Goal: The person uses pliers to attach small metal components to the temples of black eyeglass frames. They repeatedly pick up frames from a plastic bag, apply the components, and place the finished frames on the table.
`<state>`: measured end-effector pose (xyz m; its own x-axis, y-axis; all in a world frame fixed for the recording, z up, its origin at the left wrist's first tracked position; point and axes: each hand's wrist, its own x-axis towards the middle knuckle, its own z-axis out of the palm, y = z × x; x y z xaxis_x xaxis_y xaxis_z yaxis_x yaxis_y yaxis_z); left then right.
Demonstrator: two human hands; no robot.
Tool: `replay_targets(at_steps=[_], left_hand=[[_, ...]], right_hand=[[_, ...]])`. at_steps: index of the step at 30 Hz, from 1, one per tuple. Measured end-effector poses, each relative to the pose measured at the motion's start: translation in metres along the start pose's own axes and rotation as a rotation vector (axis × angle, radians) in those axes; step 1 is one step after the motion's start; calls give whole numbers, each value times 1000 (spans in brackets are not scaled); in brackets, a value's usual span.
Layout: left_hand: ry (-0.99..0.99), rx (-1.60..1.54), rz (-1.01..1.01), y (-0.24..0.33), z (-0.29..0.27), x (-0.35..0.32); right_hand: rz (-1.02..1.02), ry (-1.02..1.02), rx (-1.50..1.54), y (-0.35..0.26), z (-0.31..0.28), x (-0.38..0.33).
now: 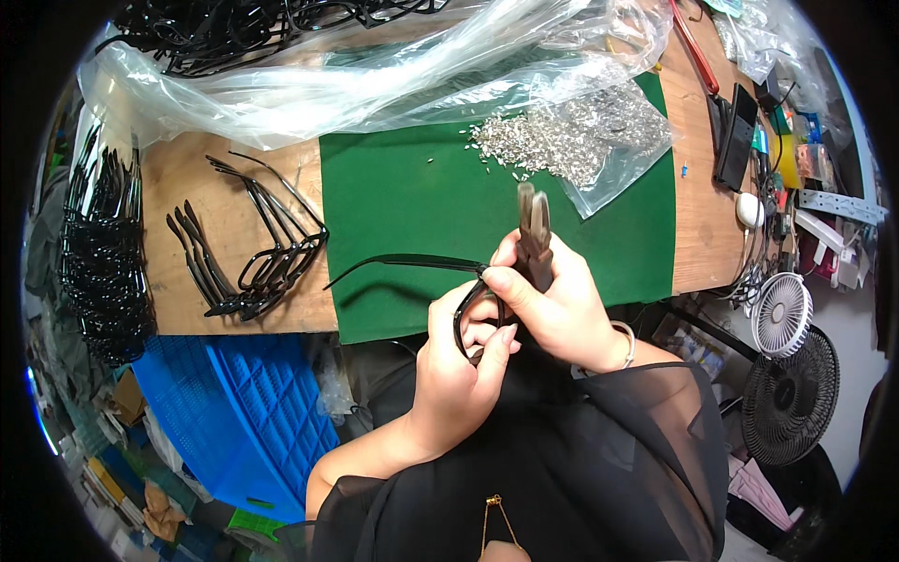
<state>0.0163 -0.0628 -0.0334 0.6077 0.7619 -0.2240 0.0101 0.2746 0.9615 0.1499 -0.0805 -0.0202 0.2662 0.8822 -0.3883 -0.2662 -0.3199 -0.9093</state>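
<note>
Black eyeglass frames (412,261) are held over the near edge of a green mat (403,206). My left hand (454,370) is closed around the front rim, and one temple arm stretches out to the left. My right hand (573,309) has its palm and fingers wrapped around a pair of pliers (535,229), jaws pointing away from me. The thumb and a finger of that hand also pinch the frames near the hinge. Part of the rim is hidden behind my fingers.
Several black frames (281,253) lie left of the mat, with a tall stack (103,262) farther left. Small silvery pieces (562,140) spill from a clear bag (623,159). Plastic sheeting (375,84) crosses the back. A phone (736,137) lies right; a blue crate (220,403) stands below the table.
</note>
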Motion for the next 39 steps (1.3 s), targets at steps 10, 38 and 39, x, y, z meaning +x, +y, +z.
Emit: replay_targets(at_steps=[10, 38, 39], left_hand=[[-94, -94, -125, 21, -16, -3], [-463, 598, 178, 60, -58, -1], [-475, 620, 199, 58, -60, 1]], right_hand=[[178, -202, 140, -13, -2, 5], [-688, -541, -873, -4, -26, 11], [-683, -538, -880, -2, -26, 11]])
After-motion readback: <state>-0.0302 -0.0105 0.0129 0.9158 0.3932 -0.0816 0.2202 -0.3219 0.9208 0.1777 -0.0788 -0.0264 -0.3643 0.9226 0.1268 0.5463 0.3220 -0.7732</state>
